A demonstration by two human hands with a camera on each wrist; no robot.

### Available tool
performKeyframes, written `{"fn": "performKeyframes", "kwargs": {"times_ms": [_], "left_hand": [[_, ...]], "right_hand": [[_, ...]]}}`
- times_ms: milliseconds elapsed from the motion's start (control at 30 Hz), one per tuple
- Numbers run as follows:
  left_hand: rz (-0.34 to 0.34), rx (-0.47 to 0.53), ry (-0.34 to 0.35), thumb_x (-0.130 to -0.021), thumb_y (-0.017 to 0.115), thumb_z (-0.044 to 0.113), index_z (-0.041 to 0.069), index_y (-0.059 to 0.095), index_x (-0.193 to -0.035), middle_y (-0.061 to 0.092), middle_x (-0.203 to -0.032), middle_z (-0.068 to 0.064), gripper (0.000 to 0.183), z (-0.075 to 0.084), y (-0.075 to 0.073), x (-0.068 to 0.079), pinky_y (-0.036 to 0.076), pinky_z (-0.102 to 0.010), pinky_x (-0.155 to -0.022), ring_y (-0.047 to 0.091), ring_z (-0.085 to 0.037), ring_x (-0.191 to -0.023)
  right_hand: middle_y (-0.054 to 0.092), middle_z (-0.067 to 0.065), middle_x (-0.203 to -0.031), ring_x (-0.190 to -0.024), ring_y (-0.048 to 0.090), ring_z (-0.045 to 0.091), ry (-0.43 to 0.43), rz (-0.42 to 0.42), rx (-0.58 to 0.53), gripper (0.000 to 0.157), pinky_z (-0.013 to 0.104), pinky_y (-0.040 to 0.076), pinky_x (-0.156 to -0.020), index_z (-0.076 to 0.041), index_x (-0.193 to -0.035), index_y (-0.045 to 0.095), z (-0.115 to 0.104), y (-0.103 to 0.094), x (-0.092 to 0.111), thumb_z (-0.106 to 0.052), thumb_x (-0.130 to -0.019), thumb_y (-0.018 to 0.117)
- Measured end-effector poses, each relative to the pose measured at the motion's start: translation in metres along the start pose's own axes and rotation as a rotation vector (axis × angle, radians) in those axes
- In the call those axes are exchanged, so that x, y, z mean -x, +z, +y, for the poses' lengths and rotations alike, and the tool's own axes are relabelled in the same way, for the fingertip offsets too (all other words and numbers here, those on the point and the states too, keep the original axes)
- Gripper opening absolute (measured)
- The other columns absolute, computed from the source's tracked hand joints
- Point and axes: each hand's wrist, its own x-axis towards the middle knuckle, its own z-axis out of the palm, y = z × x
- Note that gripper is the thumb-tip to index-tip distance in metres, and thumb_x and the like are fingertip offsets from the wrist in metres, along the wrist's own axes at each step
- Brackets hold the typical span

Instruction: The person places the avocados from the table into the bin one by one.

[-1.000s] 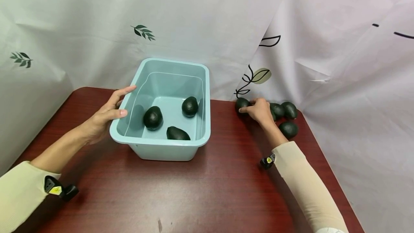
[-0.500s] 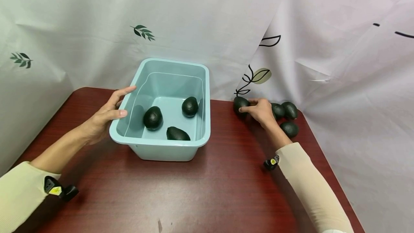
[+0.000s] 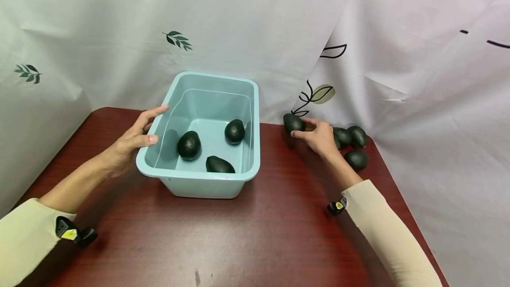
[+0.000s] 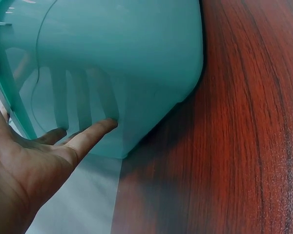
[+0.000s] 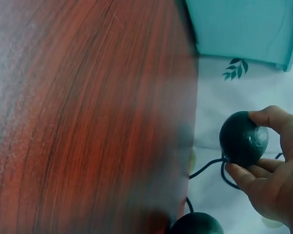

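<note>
My right hand (image 3: 320, 138) pinches a dark green avocado (image 3: 294, 123) between thumb and fingers, near the back edge of the table. In the right wrist view the same avocado (image 5: 243, 139) appears against the pale cloth, off the tabletop. My left hand (image 3: 129, 145) is at the left side of a light blue plastic bin (image 3: 199, 175), its thumb and index finger at the rim. Seen from the left wrist, outstretched fingers (image 4: 95, 134) touch the bin's outer wall. Inside the bin lie three avocados: one at left (image 3: 189, 145), one at right (image 3: 234, 131) and one in front (image 3: 220, 165).
More avocados (image 3: 356, 159) lie grouped at the back right corner of the reddish-brown table (image 3: 239, 242), partly behind my right hand. White cloth (image 3: 223, 21) with leaf prints hangs behind and beside the table.
My right hand has raised the avocado from the tabletop and moved it slightly left. The left hand and the bin have stayed in place.
</note>
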Motion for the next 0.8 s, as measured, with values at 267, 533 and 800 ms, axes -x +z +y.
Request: {"fn": "performKeyframes", "kwargs": {"times_ms": [267, 533, 800], "left_hand": [[0.022, -0.033, -0.001, -0.107, 0.052, 0.020, 0.044, 0.030, -0.175, 0.033, -0.163, 0.002, 0.076, -0.002, 0.000, 0.000, 0.060, -0.030, -0.092, 0.051, -0.020, -0.136], [0.032, -0.072, -0.017, -0.108, 0.052, 0.023, 0.044, 0.027, -0.177, 0.034, -0.163, 0.001, 0.076, 0.002, 0.004, 0.000, 0.061, -0.030, -0.093, 0.053, -0.020, -0.136], [0.026, -0.045, -0.010, -0.108, 0.052, 0.023, 0.043, 0.027, -0.177, 0.035, -0.164, 0.002, 0.076, 0.002, 0.003, 0.002, 0.062, -0.032, -0.092, 0.054, -0.020, -0.136]], "right_hand": [[0.075, 0.022, -0.146, -0.134, 0.076, 0.038, -0.029, 0.004, -0.034, 0.073, 0.055, 0.059, -0.114, -0.007, -0.155, 0.068, -0.012, 0.001, 0.010, -0.032, -0.091, 0.092], [0.074, 0.020, -0.150, -0.133, 0.077, 0.037, -0.053, 0.015, -0.056, 0.071, 0.054, 0.061, -0.111, -0.007, -0.154, 0.070, -0.017, 0.004, 0.017, -0.031, -0.090, 0.092], [0.074, 0.019, -0.150, -0.133, 0.077, 0.036, -0.066, 0.025, -0.087, 0.071, 0.054, 0.061, -0.111, -0.010, -0.154, 0.070, -0.025, 0.004, 0.021, -0.030, -0.090, 0.093]]}}
